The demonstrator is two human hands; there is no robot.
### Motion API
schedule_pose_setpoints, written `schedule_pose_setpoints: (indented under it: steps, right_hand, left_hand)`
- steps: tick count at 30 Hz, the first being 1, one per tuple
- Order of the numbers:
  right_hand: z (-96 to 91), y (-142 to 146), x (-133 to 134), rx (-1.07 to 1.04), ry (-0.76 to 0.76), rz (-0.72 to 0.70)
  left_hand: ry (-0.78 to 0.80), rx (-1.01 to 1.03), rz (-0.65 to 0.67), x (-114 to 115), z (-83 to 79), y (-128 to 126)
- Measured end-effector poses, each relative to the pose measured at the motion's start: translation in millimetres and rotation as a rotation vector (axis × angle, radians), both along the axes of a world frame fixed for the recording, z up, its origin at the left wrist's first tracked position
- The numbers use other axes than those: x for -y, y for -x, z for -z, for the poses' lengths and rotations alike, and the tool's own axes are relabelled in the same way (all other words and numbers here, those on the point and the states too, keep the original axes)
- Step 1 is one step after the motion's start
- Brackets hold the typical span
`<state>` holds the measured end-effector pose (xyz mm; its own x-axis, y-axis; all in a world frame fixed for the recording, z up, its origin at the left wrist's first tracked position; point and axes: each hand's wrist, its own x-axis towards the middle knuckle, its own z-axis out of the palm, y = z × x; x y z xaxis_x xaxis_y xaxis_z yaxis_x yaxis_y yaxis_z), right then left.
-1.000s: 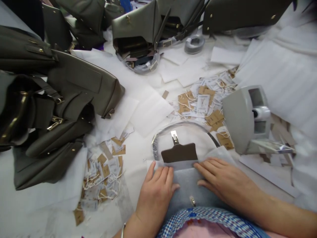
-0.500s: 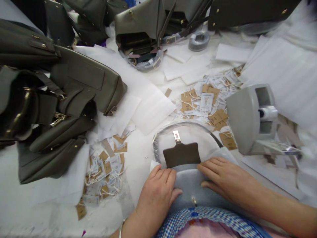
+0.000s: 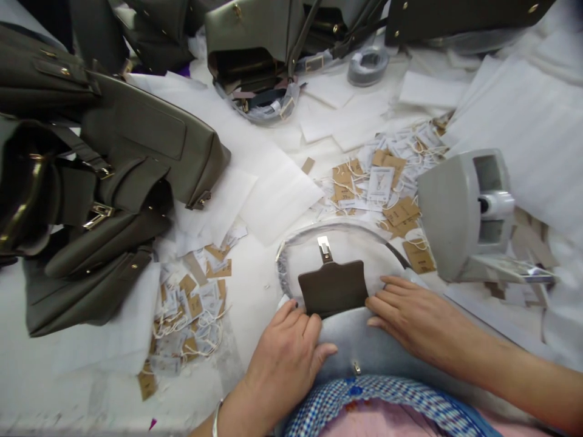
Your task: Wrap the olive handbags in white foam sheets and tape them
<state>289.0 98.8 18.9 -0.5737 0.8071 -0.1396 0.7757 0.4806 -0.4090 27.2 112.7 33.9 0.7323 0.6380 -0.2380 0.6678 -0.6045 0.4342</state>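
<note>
Close to my body lies a handbag (image 3: 350, 337), its front covered by a thin translucent sheet. A dark olive flap (image 3: 334, 289) with a gold clasp plate (image 3: 323, 246) stands up from its top, and a plastic-wrapped handle loops behind the flap. My left hand (image 3: 291, 346) has its fingers curled over the left part of the top edge, thumb on the front. On the right part, my right hand (image 3: 405, 312) grips the same edge, fingertips beside the flap. What the fingertips touch behind the edge is hidden. A small gold turn-lock (image 3: 357, 368) shows on the front.
Olive handbags (image 3: 155, 133) are heaped at the left, with others along the back. Tags with strings lie in a left pile (image 3: 194, 303) and a right pile (image 3: 387, 182). A grey tape dispenser (image 3: 449, 212) stands at the right, near white foam sheets (image 3: 528, 133).
My right hand has shifted slightly, its fingers now higher beside the flap. More of the flap's lower part shows above the sheet. The view has moved a little; both hands stay on the bag.
</note>
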Motion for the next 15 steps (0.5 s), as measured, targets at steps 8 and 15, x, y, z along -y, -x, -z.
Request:
schedule_pose_setpoints:
  steps: [8, 15]
  right_hand:
    - [-1.6, -3, 1, 0.043, -0.008, 0.007]
    - [7.6, 6, -7, 0.164, 0.048, 0.01]
  left_hand:
    - [-0.071, -0.028, 0.057, -3, 4.2, 6]
    - [-0.108, -0.182, 0.037, -3, 17.6, -8]
